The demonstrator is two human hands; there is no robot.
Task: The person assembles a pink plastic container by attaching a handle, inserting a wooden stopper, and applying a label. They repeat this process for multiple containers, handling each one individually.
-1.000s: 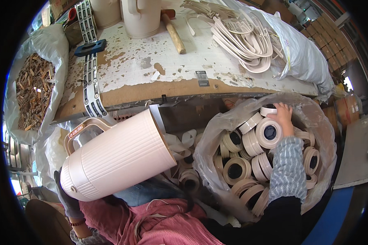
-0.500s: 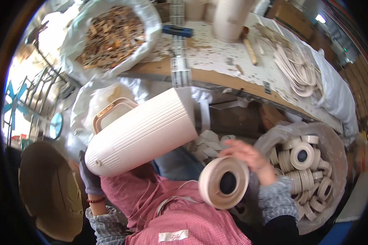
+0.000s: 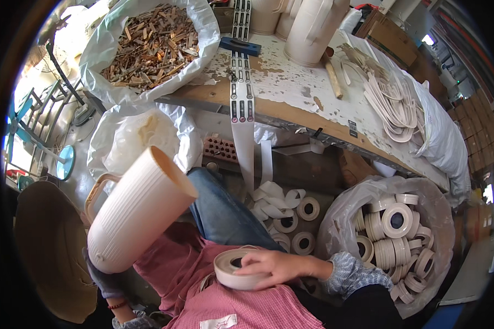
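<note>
A cream ribbed jug shell (image 3: 140, 211) leans over my left thigh, its open end tilted up to the right and its looped handle (image 3: 96, 194) on the far left side. My left hand (image 3: 101, 277), in a grey glove, holds the shell by its lower end; most of the fingers are hidden behind it. Over the pink apron (image 3: 241, 307) a cream ring-shaped part (image 3: 239, 279) with a dark centre lies nearly level. My bare right hand (image 3: 274, 267) grips this ring, fingers across its top and thumb along its near side.
A plastic-lined container (image 3: 332, 219) of similar rings stands right. Ahead is a worn white workbench (image 3: 291, 82) with jugs, a wooden-handled tool (image 3: 333, 77) and loose handles (image 3: 392, 109). A bag (image 3: 203, 66) of brown scraps stands far left, a cardboard box (image 3: 49, 247) near left.
The jug shell has shifted left and down and stands steeper, its open end now showing. My right hand and the ring have moved left over my lap, and the ring has turned flatter.
</note>
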